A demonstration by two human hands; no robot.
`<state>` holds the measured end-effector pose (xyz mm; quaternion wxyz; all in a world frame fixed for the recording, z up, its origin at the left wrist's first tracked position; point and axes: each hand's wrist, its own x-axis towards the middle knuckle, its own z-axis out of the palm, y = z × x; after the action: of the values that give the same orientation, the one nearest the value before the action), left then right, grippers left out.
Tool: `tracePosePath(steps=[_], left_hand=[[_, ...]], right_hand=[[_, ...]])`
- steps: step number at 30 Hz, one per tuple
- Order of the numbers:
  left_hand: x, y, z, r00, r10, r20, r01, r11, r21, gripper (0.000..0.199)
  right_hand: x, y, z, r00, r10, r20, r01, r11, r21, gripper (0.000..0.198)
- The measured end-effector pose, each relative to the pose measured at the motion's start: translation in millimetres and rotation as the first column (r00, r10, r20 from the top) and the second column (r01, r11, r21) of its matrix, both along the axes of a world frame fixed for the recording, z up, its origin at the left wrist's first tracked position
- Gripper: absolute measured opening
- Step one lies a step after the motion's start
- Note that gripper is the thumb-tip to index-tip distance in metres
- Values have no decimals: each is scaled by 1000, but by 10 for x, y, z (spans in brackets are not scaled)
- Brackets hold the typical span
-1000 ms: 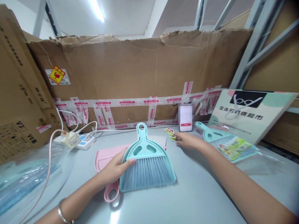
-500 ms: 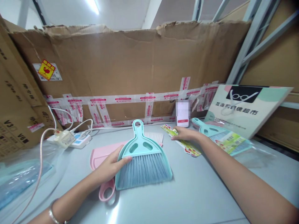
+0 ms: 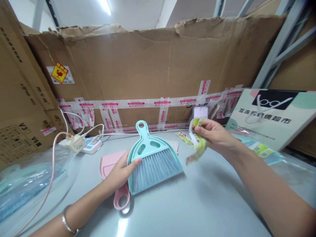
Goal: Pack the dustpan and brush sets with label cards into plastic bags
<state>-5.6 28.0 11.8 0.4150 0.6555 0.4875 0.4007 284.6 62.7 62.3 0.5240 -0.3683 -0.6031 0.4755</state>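
My left hand (image 3: 127, 164) grips the left edge of a mint-green dustpan (image 3: 132, 177) with its matching hand brush (image 3: 155, 168) nested in it, thumb on the front, handles pointing up. Raised off the table, my right hand (image 3: 213, 133) pinches a green and yellow printed paper label (image 3: 200, 144), which hangs curled and blurred. Another such label (image 3: 184, 139) lies flat on the table behind it. Under the mint set a pink dustpan (image 3: 108, 163) shows in part, its ring-ended pink handle (image 3: 121, 197) sticking out below my left wrist.
A phone (image 3: 200, 112) leans against the big cardboard box (image 3: 148, 65) at the back. A bagged mint brush set (image 3: 269, 153) lies at right by a printed bag (image 3: 269, 115); another bagged set (image 3: 27, 184) is at left. A power strip (image 3: 92, 146) trails cables.
My right hand has picked up a label from the table and brought it up toward me. The mint dustpan and brush have tilted slightly anticlockwise in my left hand.
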Motion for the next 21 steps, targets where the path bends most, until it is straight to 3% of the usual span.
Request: tracePosePath(steps=[3, 5, 8, 11, 15, 21], left_hand=[[-5, 25, -39, 994, 55, 94, -54, 998, -20, 48], [-8, 35, -61, 986, 83, 143, -78, 996, -37, 50], [-2, 35, -80, 967, 118, 227, -112, 993, -40, 53], [17, 23, -75, 944, 162, 286, -162, 986, -24, 56], [42, -3, -54, 938, 201, 281, -194, 980, -52, 57], [55, -14, -35, 939, 145, 311, -129, 989, -73, 60]], right_hand=[[-255, -151, -5, 952, 305, -25, -306, 945, -115, 28], [-437, -200, -83, 931, 353, -90, -364, 911, -196, 28], [-707, -244, -259, 962, 182, -203, -237, 925, -297, 31], [-912, -286, -411, 984, 39, -175, -97, 937, -336, 35], [-992, -300, -469, 986, -52, -161, 3, 957, -290, 35], [-954, -262, -476, 987, -84, -139, 53, 976, -211, 30]])
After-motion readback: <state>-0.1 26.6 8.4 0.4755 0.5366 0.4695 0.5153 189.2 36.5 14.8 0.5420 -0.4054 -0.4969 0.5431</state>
